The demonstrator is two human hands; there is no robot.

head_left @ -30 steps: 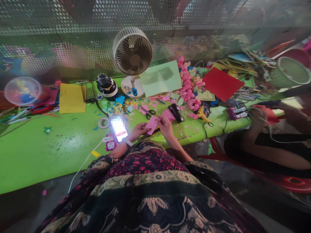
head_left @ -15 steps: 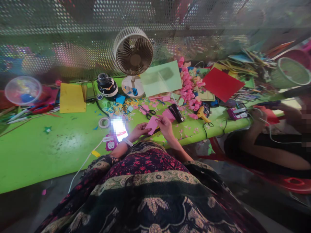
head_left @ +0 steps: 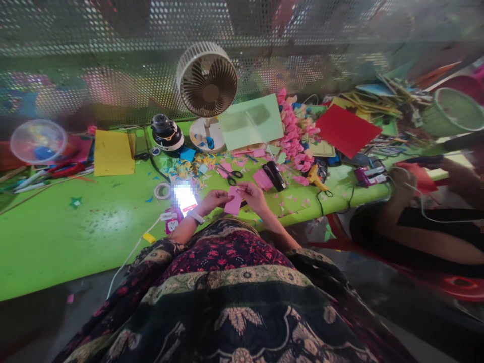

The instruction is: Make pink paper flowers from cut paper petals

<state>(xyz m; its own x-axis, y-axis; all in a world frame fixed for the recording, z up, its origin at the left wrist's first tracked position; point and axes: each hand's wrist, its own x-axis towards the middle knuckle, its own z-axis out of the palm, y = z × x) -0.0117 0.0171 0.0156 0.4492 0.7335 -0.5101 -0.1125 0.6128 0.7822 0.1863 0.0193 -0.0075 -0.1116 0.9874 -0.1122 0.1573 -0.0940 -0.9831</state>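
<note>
Both of my hands hold one small pink piece of paper (head_left: 233, 203) just above the near edge of the green table (head_left: 75, 232). My left hand (head_left: 212, 199) pinches its left side, fingers closed. My right hand (head_left: 255, 195) pinches its top right edge. The paper hangs down between the two hands. A lit phone (head_left: 184, 197) lies just left of my left hand. Black scissors (head_left: 231, 175) and a black stapler (head_left: 275, 176) rest on the table behind my hands among pink paper scraps.
A white desk fan (head_left: 206, 80) stands at the back, a pale green sheet (head_left: 251, 120) and red sheet (head_left: 347, 130) beside it. Pink paper flowers (head_left: 295, 133), yellow paper (head_left: 111, 152), a tape roll (head_left: 162, 190) and a white cable (head_left: 130, 252) lie around. Another person (head_left: 423, 222) sits at right.
The pink paper has turned from lying flat between my hands to hanging downward, and both hands have moved a little closer together.
</note>
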